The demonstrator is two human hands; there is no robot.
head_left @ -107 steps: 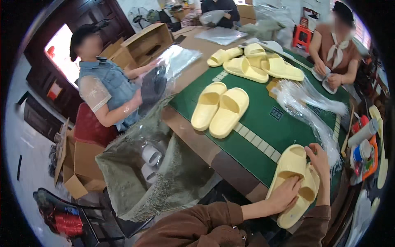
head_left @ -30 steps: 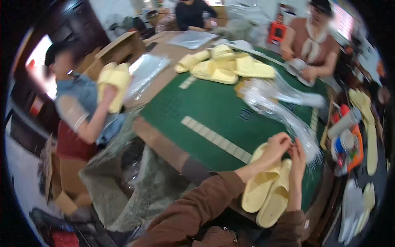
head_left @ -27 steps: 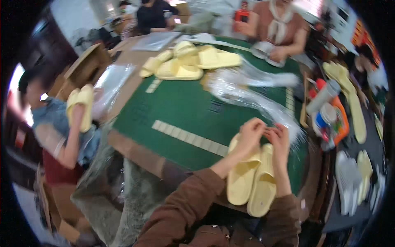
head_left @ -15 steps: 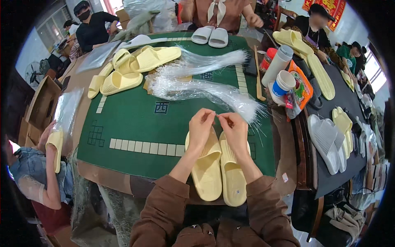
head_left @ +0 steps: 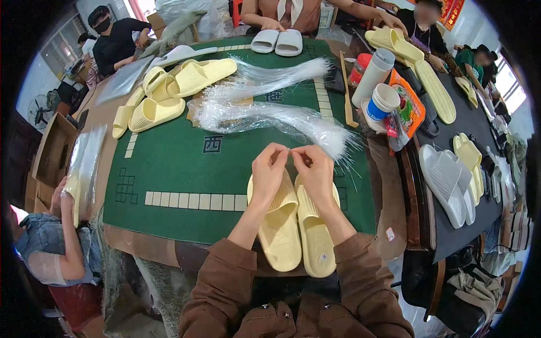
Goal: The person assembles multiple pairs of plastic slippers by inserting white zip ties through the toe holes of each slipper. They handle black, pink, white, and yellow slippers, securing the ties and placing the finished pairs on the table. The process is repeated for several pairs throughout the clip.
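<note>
A pair of pale yellow slide slippers lies side by side at the front edge of the green table mat: the left slipper [head_left: 280, 242] and the right slipper [head_left: 317, 239], toes pointing away from me. Above their toe ends my left hand [head_left: 266, 173] and my right hand [head_left: 316, 173] meet, thumbs and forefingers pinched almost tip to tip. Whatever sits between those fingertips is too fine to make out. Just beyond my hands, bundles of thin clear plastic strands [head_left: 270, 115] spread over the mat, their loose ends fanning to the right.
More yellow slippers [head_left: 155, 114] are heaped at the far left; grey slippers [head_left: 288, 43] stand opposite, by a person there. To the right are a wooden stick [head_left: 347, 90], a white cup [head_left: 383, 101] and a dark table [head_left: 451, 248] bearing slippers. Another person handles a slipper at left.
My hands stay pinched together, shifted slightly left and up in view. The person opposite now reaches an arm toward the right table. The person at left has the slipper against the clear bag.
</note>
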